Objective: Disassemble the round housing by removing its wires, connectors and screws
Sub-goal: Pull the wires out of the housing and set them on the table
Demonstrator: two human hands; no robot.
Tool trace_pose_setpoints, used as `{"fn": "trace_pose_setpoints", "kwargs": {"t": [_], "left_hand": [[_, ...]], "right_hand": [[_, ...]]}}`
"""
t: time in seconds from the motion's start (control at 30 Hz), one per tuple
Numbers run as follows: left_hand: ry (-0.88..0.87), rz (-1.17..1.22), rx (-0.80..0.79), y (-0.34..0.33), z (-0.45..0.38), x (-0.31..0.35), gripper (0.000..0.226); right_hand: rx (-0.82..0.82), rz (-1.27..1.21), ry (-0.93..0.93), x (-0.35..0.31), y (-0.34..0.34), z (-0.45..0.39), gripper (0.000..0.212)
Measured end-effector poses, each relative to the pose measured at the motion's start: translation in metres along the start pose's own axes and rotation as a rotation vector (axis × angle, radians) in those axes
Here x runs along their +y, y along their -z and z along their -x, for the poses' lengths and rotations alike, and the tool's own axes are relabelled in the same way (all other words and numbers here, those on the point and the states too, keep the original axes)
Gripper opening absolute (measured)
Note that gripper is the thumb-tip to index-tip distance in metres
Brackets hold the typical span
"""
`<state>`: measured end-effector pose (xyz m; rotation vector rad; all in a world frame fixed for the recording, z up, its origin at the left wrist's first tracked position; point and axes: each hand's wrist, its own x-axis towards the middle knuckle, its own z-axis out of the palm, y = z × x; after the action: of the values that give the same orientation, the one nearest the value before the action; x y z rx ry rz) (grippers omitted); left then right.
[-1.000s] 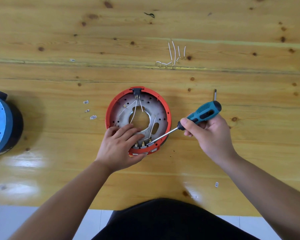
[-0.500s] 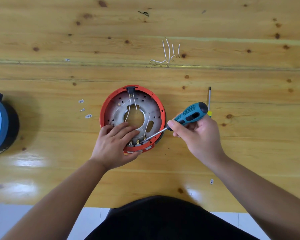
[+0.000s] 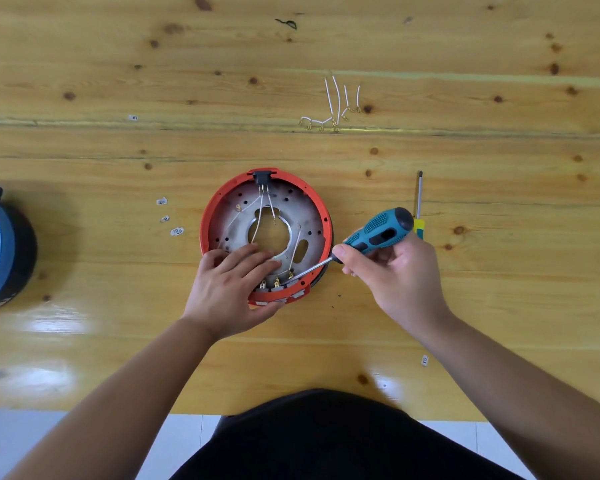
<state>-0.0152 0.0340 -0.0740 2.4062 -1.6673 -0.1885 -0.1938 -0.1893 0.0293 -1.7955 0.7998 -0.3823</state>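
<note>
A round housing (image 3: 219,202) with a red rim and a grey metal plate lies in the middle of the wooden table. White wires (image 3: 262,213) run from a black connector (image 3: 261,176) at its far edge. My left hand (image 3: 227,287) rests on the near left part, fingers laid over the plate, thumb against the red rim. My right hand (image 3: 392,271) grips a teal-handled screwdriver (image 3: 378,232). Its shaft slants down left, and the tip sits by the brass terminals (image 3: 277,282) at the housing's near edge.
Several removed white wires (image 3: 333,105) lie on the table beyond the housing. A second thin screwdriver (image 3: 419,202) with a yellow handle lies to the right. Small white labels (image 3: 168,216) lie left of the housing. A blue and black round unit (image 3: 0,247) stands at the left edge.
The screwdriver's handle has tipped a little and its tip stays at the terminals. My left hand keeps its place on the housing. The view has shifted slightly.
</note>
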Motion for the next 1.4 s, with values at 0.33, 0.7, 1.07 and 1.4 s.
{"fn": "trace_pose_setpoints", "kwargs": {"t": [0.33,0.7,1.07,1.4], "left_hand": [[-0.010,0.019,-0.004,0.001,0.000,0.000,0.056],[-0.015,0.026,0.005,0.005,-0.001,0.003,0.055],[-0.008,0.037,0.001,0.009,-0.001,0.004,0.055],[0.028,0.037,-0.026,0.009,-0.002,0.005,0.060]], "right_hand": [[0.038,-0.125,0.047,0.015,0.001,0.027,0.014],[0.107,-0.130,0.059,0.022,-0.001,0.044,0.018],[0.098,-0.130,0.092,0.025,-0.002,0.059,0.023],[0.099,-0.220,-0.015,0.019,-0.003,0.056,0.019]]}}
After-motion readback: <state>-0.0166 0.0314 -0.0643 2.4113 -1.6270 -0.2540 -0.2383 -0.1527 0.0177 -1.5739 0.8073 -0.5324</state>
